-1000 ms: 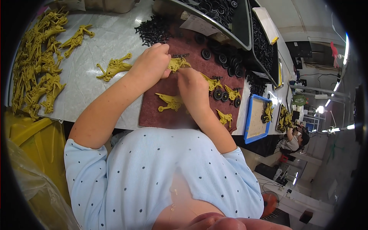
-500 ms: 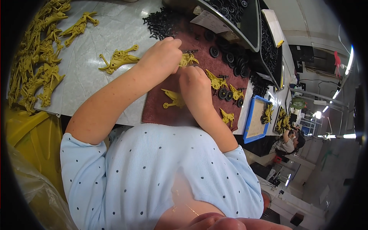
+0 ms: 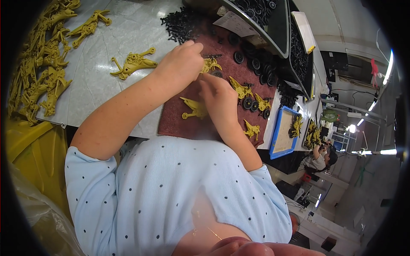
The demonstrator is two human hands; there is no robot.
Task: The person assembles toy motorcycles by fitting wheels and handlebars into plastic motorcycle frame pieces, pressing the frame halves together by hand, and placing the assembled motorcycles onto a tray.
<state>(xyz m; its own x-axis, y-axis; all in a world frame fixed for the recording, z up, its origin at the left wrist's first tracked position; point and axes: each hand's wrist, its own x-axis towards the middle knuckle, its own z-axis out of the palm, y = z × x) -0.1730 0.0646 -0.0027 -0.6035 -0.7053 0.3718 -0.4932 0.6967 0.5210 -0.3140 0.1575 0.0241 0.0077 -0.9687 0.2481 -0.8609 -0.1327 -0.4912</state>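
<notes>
Grey tabletop (image 3: pixel 100 47) spans the upper frame, partly under a dark red cloth (image 3: pixel 171 123). Above the cloth, near upper centre, the person's left hand (image 3: pixel 181 62) curls its fingers closed around one end of a yellow toy piece (image 3: pixel 211 65). The right hand (image 3: pixel 219 91) is just below, fingers loosely bent beside a black wheel (image 3: pixel 217 74); whether it grips anything cannot be told. At upper right, a large grey bin (image 3: pixel 280 42) holds black wheels, and a dark bin (image 3: pixel 308 83) beside it holds small black parts. Right of centre, a blue-rimmed tray (image 3: pixel 274 138) carries a yellow toy (image 3: pixel 296 125).
</notes>
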